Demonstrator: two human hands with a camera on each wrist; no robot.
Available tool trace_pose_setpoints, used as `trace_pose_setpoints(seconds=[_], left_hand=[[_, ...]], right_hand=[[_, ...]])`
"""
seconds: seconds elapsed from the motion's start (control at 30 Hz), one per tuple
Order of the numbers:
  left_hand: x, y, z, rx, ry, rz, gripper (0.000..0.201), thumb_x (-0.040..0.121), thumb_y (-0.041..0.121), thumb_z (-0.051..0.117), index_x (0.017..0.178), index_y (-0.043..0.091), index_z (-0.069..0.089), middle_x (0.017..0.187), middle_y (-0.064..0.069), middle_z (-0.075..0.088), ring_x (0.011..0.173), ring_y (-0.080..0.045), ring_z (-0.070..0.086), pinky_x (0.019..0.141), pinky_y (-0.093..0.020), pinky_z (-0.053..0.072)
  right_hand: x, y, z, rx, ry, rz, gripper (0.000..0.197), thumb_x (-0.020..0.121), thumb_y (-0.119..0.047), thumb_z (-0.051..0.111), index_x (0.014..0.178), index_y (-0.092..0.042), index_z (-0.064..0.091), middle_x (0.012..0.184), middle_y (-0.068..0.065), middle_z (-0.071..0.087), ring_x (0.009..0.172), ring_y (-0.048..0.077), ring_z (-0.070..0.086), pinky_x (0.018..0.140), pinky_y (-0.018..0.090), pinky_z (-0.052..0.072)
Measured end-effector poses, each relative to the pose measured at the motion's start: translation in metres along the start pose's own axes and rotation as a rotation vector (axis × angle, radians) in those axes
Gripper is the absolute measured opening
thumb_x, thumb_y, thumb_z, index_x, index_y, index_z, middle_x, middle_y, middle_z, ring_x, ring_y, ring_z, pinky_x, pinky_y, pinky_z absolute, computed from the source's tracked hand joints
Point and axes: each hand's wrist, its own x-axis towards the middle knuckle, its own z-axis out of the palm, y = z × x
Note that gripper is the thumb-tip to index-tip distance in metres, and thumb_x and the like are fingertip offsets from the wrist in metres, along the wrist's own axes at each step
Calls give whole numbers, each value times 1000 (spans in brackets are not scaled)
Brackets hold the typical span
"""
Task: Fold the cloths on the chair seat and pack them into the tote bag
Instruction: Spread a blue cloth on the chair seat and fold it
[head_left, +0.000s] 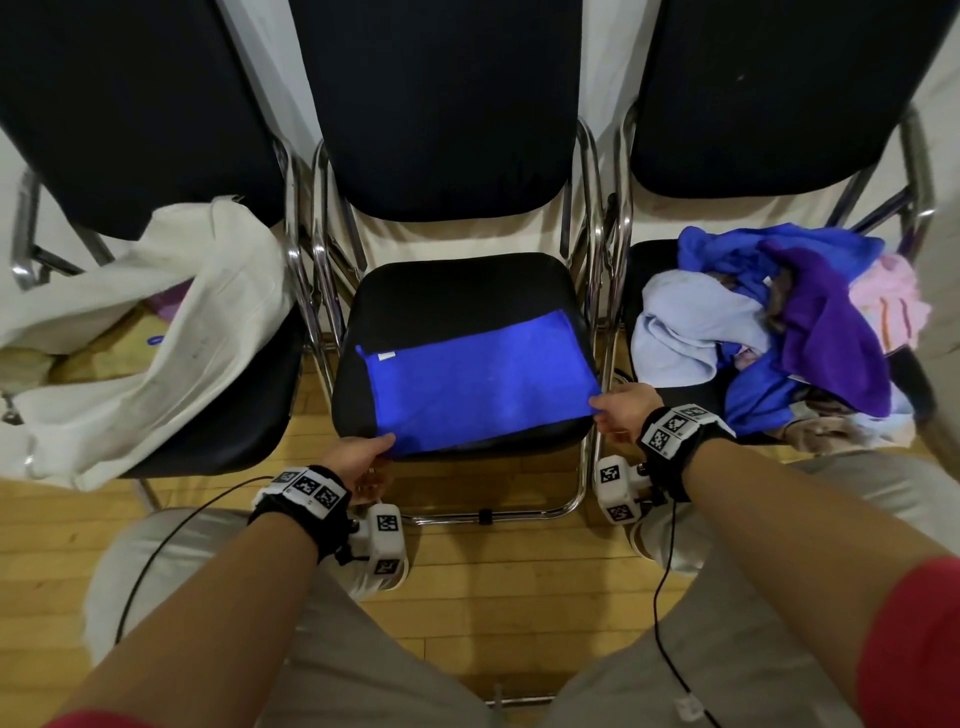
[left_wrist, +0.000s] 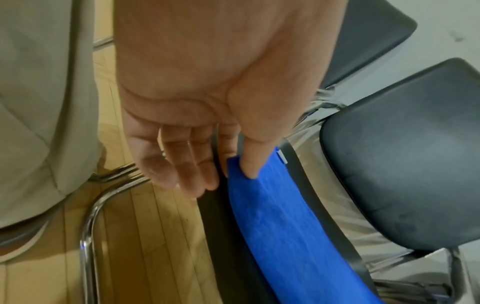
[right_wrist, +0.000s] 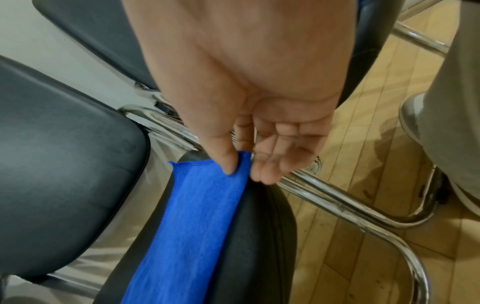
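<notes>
Folding blue cloth on middle chair seat
Left hand and right hand each pinch a near corner; lift both evenly, match far edge.

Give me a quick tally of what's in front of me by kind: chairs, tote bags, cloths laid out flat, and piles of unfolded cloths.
Chairs: 3, with the middle chair between the other two.
Tote bags: 1, the white tote bag on the chair to the left.
Cloths laid flat: 1, the blue cloth.
Piles of unfolded cloths: 1, the cloth pile.
Total: 6.
</notes>
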Motion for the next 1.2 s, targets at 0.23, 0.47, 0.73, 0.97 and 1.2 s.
trace_pose_setpoints(seconds=[0.23, 0.47, 0.73, 0.97, 1.2], left_hand=[[9, -5, -1, 72, 123, -60, 24, 100, 18, 51, 81, 4, 53, 69, -13, 55, 57, -23, 46, 54, -27, 38], [13, -3, 6, 165, 207, 173, 23, 90, 24, 72, 87, 10, 54, 77, -13, 57, 64, -25, 53, 57, -31, 44], [29, 0, 16, 311, 374, 305, 22, 82, 20, 80, 91, 8, 63, 90, -9, 63, 87, -27, 62, 75, -38, 54], [41, 3, 7, 387, 410, 309, 16, 90, 18, 71, 97, 5, 67, 100, -14, 67, 90, -27, 62, 68, -33, 47], [46, 19, 1, 527, 422, 278, 17, 95, 15, 58, 106, 4, 64, 102, -15, 63, 88, -29, 57, 65, -34, 42]], right_hand=[[-1, -3, -3, -23, 5, 11, 12, 93, -5, 63, 85, -1, 57, 69, 15, 59, 56, 24, 54, 56, 30, 43], [0, -2, 0, -35, 24, -29, 14, 94, -12, 66, 92, -6, 55, 82, 18, 63, 65, 26, 58, 60, 34, 48], [3, 1, 1, -77, 32, -50, 21, 95, -8, 63, 115, -5, 56, 96, 19, 66, 66, 24, 63, 50, 28, 47], [8, 2, -1, -135, 68, -39, 15, 92, -4, 63, 105, 2, 64, 77, 15, 65, 62, 24, 62, 51, 29, 49], [8, -6, 4, -165, 102, -50, 13, 82, -10, 63, 89, 2, 64, 68, 17, 60, 58, 29, 58, 51, 31, 46]])
